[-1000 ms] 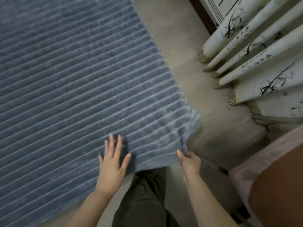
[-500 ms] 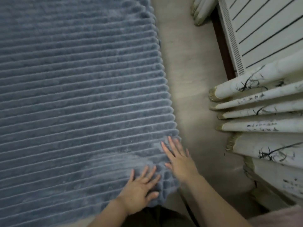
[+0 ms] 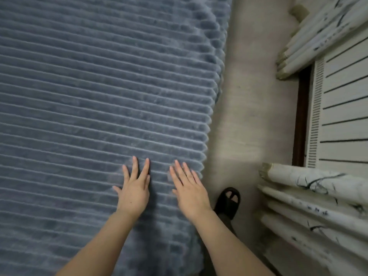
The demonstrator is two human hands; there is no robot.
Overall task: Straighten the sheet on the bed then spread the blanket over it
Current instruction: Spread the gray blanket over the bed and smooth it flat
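A blue-grey ribbed plush blanket (image 3: 89, 96) lies spread over the bed and fills the left and middle of the view. Its right edge hangs at the side of the bed next to the floor. My left hand (image 3: 134, 188) rests flat on the blanket, palm down, fingers apart. My right hand (image 3: 190, 190) lies flat beside it, close to the blanket's right edge, fingers stretched out. Neither hand holds anything. The sheet is hidden under the blanket.
A strip of pale floor (image 3: 245, 120) runs along the bed's right side. My foot in a black slipper (image 3: 229, 202) stands there. Curtain folds (image 3: 310, 196) with dark markings hang at the right, with more curtain folds (image 3: 318, 30) at the top right. A white slatted panel (image 3: 344, 116) lies behind.
Both hands have slid further up the blanket and lie flat side by side. One second ago my right hand pinched the blanket's corner; that grip is gone. The view has shifted up along the bed.
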